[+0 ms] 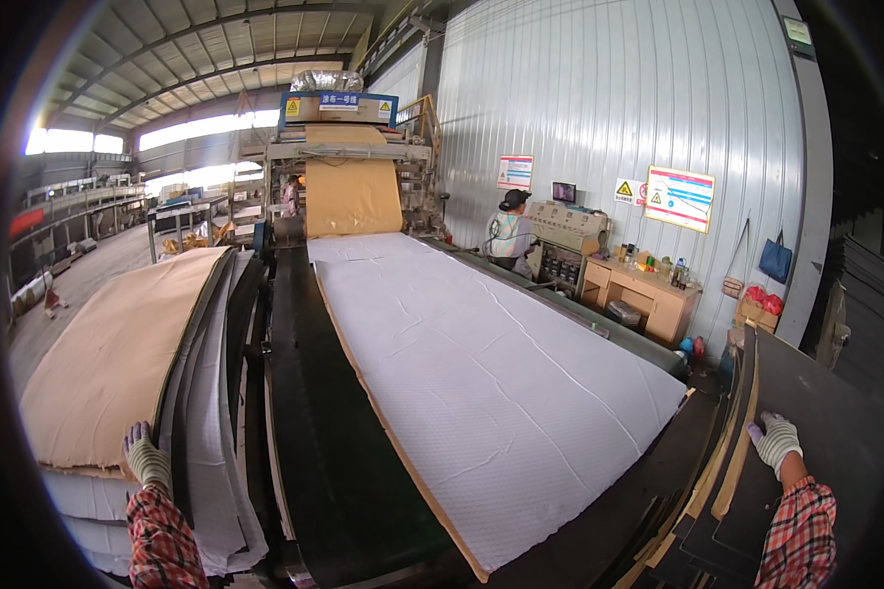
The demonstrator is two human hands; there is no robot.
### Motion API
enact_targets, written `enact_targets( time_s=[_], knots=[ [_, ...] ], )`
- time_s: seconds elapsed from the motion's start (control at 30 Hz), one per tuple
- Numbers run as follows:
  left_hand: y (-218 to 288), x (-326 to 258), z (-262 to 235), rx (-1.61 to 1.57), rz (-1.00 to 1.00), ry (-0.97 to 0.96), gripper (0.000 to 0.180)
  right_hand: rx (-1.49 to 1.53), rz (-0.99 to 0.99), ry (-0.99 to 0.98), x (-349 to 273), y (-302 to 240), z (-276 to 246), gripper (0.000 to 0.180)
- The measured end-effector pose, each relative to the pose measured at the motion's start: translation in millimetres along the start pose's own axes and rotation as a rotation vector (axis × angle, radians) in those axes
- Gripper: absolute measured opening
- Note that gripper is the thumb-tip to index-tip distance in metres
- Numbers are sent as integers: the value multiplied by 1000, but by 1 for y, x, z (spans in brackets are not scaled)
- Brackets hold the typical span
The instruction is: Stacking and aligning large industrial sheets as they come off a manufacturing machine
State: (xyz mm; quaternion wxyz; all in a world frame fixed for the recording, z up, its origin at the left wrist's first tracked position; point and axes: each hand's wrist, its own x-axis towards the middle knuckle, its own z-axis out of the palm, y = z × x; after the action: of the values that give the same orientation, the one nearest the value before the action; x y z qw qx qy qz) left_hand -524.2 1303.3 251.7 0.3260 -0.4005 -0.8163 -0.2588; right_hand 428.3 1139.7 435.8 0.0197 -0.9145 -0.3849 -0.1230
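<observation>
My left hand [147,457], in a striped knit glove with purple fingertips, rests on the near right edge of a tan sheet [118,358] that tops a layered stack. Its fingers are stretched out and hold nothing visible. On the right, my right hand [777,440], gloved the same way, lies on a black sheet [825,393] near its left edge, fingers extended. Between them a long white quilted sheet [481,383], wrinkled and tan along its left edge, stretches over a dark conveyor belt [339,461].
At the far end a roller machine [339,103] carries a tan sheet [353,196] down to the white one. A person in a black cap [510,231] sits by a control console [564,228]. Along the metal wall stands a wooden desk [648,294] bearing bottles.
</observation>
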Motion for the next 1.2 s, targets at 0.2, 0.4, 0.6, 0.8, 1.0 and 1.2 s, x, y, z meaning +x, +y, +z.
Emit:
enact_targets(
  time_s=[0.2,0.4,0.6,0.8,1.0,1.2],
  knots=[
    [0,0,-3,-5,-5,-2,48,-15,-7,8,3,5,5,56],
    [0,1,-4,-2,-2,-8,48,0,-10,9,2,3,5,56],
    [3,0,-4,-6,-5,-11,48,-19,-9,18,6,9,10,56],
    [-1,1,2,-15,8,20,47,-21,-5,14,4,5,7,56],
    [8,0,-15,-5,-25,-19,48,31,-52,71,1,4,7,54],
    [18,-2,-26,-5,-32,-46,48,34,-44,77,2,12,12,52]
  ],
)
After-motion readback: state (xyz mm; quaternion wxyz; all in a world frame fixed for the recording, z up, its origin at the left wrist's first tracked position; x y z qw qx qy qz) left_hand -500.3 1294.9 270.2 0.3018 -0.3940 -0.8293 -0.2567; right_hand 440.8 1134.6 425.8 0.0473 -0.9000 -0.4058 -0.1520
